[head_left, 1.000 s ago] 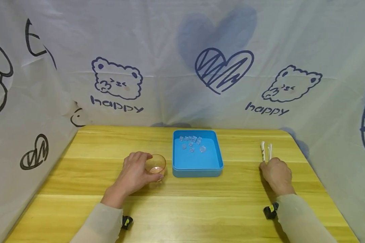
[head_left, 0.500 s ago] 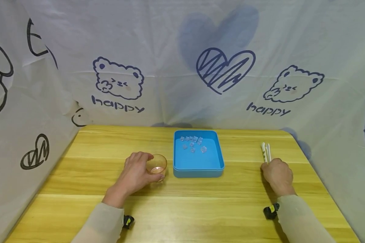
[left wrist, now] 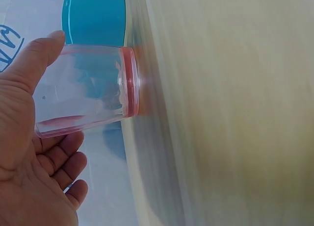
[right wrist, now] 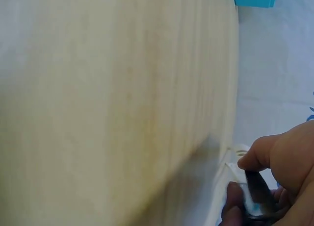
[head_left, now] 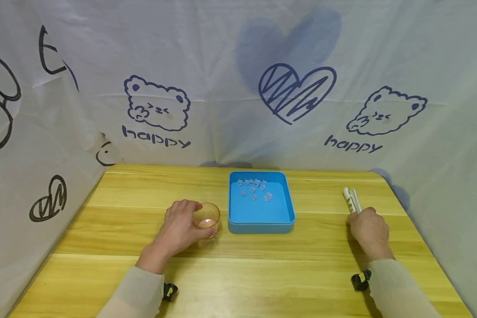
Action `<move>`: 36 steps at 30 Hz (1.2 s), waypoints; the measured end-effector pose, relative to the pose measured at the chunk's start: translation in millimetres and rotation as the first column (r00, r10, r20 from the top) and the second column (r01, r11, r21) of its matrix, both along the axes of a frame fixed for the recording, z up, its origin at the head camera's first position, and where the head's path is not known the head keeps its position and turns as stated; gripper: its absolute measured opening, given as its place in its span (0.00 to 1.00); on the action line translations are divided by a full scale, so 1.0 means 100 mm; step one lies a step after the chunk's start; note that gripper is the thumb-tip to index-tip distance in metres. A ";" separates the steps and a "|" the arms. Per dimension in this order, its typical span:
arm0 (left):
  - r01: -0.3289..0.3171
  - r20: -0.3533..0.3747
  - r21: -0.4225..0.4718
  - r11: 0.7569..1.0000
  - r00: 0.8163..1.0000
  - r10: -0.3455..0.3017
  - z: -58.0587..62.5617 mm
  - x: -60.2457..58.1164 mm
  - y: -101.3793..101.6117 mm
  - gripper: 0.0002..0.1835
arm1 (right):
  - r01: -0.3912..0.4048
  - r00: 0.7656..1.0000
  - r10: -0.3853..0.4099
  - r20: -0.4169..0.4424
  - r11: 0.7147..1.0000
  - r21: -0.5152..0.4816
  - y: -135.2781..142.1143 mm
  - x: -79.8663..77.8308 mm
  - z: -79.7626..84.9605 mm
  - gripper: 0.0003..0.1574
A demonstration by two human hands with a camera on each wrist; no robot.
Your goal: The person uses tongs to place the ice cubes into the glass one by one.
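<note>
My left hand point(head_left: 179, 229) grips a clear, orange-tinted cup point(head_left: 207, 217) between thumb and fingers. In the left wrist view the cup point(left wrist: 93, 88) is see-through and stands upright on the table. To its right sits a square blue tray point(head_left: 258, 227), apart from both hands. Several clear cubes point(head_left: 257, 182) lie in the tray, mostly toward its back. At the right, my right hand point(head_left: 369, 232) holds white tongs point(head_left: 352, 201), their tips pointing away from me. Fingers hide the tongs' rear part. In the right wrist view the thumb point(right wrist: 260, 152) presses on the tongs.
Everything rests on a yellow wood-grain table point(head_left: 238, 278). White cloth point(head_left: 214, 88) with drawn bears and hearts hangs behind and at the sides. A small black device point(head_left: 361, 280) is worn on the right wrist, another point(head_left: 169, 291) on the left.
The tongs' arms have come closer together and turned a little, with the right hand shifting slightly rightward. My left hand keeps its grip on the cup. Cubes and tray stay as they were.
</note>
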State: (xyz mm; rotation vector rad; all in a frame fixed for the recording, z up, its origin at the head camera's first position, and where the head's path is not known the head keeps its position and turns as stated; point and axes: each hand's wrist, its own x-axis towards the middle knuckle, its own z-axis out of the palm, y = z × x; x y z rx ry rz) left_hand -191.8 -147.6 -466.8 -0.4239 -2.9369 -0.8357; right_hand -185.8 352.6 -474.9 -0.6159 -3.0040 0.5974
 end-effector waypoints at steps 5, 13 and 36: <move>-0.007 0.003 0.003 1.000 1.000 0.007 0.00 0.01 0.00 0.42 | -0.017 0.998 0.018 -0.055 1.000 0.020 0.01 0.01 0.05 0.25; -0.007 0.003 0.018 1.000 1.000 0.007 -0.02 0.02 0.00 0.43 | -0.053 0.990 0.064 -0.127 0.994 0.090 -0.05 0.03 0.18 0.26; -0.013 0.015 0.027 1.000 1.000 0.013 0.00 0.00 0.03 0.43 | -0.360 0.866 0.403 -0.297 0.913 0.191 -0.95 0.05 0.77 0.13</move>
